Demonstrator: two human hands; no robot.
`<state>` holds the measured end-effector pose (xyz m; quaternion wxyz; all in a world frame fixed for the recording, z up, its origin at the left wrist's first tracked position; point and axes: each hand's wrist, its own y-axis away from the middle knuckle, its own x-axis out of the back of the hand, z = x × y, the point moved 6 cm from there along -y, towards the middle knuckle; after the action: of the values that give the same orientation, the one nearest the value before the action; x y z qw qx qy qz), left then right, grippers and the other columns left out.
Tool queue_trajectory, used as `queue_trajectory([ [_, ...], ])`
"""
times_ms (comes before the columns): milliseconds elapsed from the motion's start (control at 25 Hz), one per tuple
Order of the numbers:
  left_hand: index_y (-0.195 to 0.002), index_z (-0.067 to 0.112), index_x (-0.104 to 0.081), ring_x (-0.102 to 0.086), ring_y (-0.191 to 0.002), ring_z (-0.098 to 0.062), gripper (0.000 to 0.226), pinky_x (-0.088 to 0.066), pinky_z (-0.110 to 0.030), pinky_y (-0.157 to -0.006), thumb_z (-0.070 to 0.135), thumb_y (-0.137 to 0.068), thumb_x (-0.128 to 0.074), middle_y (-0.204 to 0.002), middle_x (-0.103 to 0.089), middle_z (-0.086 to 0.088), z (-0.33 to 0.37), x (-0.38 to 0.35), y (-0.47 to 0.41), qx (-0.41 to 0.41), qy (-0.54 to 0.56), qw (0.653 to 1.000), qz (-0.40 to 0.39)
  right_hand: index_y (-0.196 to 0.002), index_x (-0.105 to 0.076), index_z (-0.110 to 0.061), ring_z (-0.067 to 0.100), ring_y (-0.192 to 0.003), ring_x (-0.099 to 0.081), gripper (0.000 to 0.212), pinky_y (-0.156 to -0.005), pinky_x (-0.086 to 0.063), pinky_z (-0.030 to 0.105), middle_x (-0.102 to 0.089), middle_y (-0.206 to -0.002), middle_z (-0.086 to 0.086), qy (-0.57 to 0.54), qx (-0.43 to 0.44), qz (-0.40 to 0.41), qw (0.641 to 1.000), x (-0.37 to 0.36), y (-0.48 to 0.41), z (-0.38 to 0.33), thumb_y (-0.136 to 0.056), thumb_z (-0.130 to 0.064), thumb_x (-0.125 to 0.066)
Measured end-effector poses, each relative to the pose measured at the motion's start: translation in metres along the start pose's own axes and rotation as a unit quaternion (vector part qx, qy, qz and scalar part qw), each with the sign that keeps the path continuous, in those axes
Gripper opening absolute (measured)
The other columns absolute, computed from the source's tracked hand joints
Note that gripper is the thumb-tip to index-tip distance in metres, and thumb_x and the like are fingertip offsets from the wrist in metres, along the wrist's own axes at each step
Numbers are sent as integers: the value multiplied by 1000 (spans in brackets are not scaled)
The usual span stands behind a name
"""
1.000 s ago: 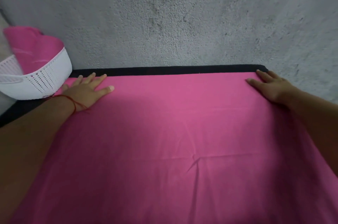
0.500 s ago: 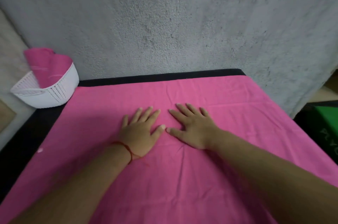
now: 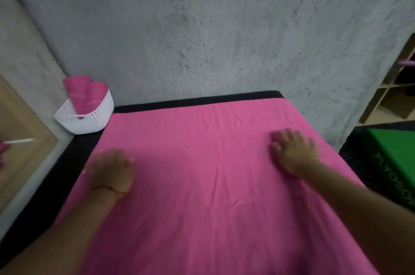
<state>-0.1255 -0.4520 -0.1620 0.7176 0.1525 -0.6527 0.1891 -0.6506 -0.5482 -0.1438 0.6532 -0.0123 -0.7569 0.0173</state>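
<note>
Your right hand (image 3: 294, 154) lies flat, fingers straight, on the cloth (image 3: 202, 196) at centre right. Your left hand (image 3: 110, 169) rests at its left edge, fingers too blurred to tell.

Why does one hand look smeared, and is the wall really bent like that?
Head view: the left hand is motion-blurred, the right hand only slightly; the pink cloth is lit softly, without glare; the wide lens bows the wall at the edges.
</note>
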Motion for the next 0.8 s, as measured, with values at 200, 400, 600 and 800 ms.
queue_trajectory([
  [200,-164,42,-13,-4,-161,-19,75,-12,-54,-127,72,-95,-13,-173,-7,18,138,-35,147,-222,14,973,-60,-167,-9,-46,18,-164,-2,81,-131,-7,53,-2,-178,-13,-21,227,-104,968,-45,127,-134,-96,-84,-16],
  [400,-164,39,-20,-18,-159,-22,83,-19,-50,-124,76,-91,-9,-172,-21,7,-44,-31,152,-109,-15,994,4,-166,-5,-51,18,-164,-6,93,-130,-14,53,-4,-178,-13,13,18,-28,999,-23,136,74,-84,-94,3],
  [600,-162,13,-28,-21,-156,-34,79,-21,-60,-124,60,-101,-16,-169,-27,-12,-83,-18,165,22,35,999,-20,-164,-20,-40,29,-162,-15,81,-124,-20,66,-17,-176,-1,37,-47,-13,998,5,162,88,-96,-78,1],
  [800,-165,38,-16,-3,-161,-12,71,-9,-51,-128,66,-99,-20,-172,-7,17,91,-36,304,-245,18,969,-27,-167,-16,-45,18,-164,-6,80,-129,-12,56,-9,-177,-12,-33,254,-84,963,-38,287,-109,-97,-82,-8],
])
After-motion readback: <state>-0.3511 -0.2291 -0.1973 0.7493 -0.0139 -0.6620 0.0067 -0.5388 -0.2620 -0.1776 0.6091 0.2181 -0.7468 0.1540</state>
